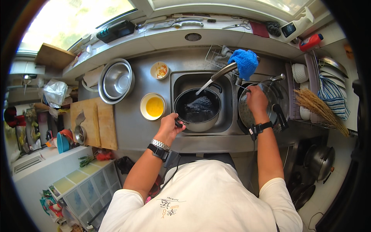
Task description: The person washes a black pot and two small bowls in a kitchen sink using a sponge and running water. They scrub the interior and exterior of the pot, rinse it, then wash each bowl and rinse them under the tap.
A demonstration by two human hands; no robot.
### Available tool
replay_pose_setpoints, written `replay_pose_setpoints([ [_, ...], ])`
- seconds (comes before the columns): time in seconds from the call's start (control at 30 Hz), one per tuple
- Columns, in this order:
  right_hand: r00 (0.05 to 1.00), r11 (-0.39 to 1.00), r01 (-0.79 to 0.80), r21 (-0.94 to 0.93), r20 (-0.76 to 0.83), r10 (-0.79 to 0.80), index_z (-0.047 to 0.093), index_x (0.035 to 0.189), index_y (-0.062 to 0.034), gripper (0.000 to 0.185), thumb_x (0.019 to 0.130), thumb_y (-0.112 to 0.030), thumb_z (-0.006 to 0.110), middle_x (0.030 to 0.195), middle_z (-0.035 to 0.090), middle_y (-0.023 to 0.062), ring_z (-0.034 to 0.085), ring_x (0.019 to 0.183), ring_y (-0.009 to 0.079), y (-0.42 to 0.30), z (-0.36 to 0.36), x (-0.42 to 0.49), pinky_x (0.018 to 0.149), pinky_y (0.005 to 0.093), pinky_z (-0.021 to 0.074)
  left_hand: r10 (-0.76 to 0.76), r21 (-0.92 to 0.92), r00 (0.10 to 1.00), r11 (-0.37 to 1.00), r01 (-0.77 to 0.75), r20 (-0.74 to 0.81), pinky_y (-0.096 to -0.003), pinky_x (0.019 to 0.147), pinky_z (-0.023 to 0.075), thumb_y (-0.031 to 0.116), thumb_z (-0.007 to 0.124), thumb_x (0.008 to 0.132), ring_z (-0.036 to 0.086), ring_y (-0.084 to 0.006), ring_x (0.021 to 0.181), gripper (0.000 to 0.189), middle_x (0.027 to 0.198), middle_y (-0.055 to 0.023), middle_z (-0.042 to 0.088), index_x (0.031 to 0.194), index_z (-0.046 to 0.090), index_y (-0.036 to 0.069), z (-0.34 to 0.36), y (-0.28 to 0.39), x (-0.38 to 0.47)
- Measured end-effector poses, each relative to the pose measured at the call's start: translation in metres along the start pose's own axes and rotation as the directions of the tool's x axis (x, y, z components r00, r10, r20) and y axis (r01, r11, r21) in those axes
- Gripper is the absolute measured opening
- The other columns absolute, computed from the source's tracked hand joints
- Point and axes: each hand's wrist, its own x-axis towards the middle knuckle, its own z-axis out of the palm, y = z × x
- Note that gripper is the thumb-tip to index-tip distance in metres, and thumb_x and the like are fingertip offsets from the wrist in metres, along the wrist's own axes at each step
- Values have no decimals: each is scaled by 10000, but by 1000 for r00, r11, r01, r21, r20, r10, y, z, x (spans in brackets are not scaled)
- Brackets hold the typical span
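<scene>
Water runs from the faucet (219, 74) into a dark-lined two-handled pot (200, 124) at the steel sink (229, 121). My left hand (169, 127) grips the pot's near black handle. Over the right basin, my right hand (257, 100) closes around something thin and dark beneath the faucet; what it is cannot be made out. A perforated steel steamer (244, 108) and glass lids lie under and beside that hand. A blue cloth (245, 62) drapes over the faucet. Left of the sink stand a bowl of yellow beaten egg (154, 107) and a small bowl of scraps (159, 70).
Nested steel bowls (117, 81) stand at the back left, near a wooden cutting board (108, 124) bearing dry noodles or sticks (96, 124). Dish racks (289, 87) and a straw brush (321, 110) are on the right. Knives (188, 23) and scissors (237, 25) line the ledge.
</scene>
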Motion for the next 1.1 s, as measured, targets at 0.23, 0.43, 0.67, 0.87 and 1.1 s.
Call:
replay_pose_setpoints([
  [0.23,991,988,6,-157,-131,-27,845,1189,-170,203,1015,-275,848,1117,819,72,805,1028,401,-3,-27,30,855,511,648,25,36,1000,999,-25,-7,-415,599,683,160,643,1134,679,-246,719,179,860,-108,643,1072,644,-8,3,-6,-12],
  [0.43,956,944,280,176,-144,-256,815,1296,-191,254,1044,-183,784,1281,780,109,777,1076,425,-85,-23,7,882,525,639,55,19,998,998,-55,-12,-397,580,662,158,654,1129,664,-220,732,172,892,-92,623,1054,634,5,-2,-23,-17],
  [0.67,876,916,401,18,-300,-378,636,1686,-262,738,1013,39,677,1472,683,239,685,1272,464,-118,27,102,1125,545,543,108,30,994,994,-108,-13,-400,546,637,152,661,1105,649,-206,713,180,890,-91,599,1052,608,-11,-11,-26,-17],
  [0.87,893,928,365,79,-310,-325,768,1235,-75,261,999,27,721,1142,734,176,720,1107,393,-113,38,122,989,515,569,119,44,993,992,-119,6,-397,548,632,156,677,1095,644,-193,702,161,883,-77,600,1052,620,11,-14,-28,-17],
  [1.1,934,824,274,496,-343,-104,721,1216,-31,221,998,4,718,1153,764,166,750,1064,364,-144,25,19,960,452,597,115,-8,993,993,-115,-25,-399,552,623,159,669,1104,645,-187,711,175,901,-79,627,1105,601,-2,-13,-40,-15],
])
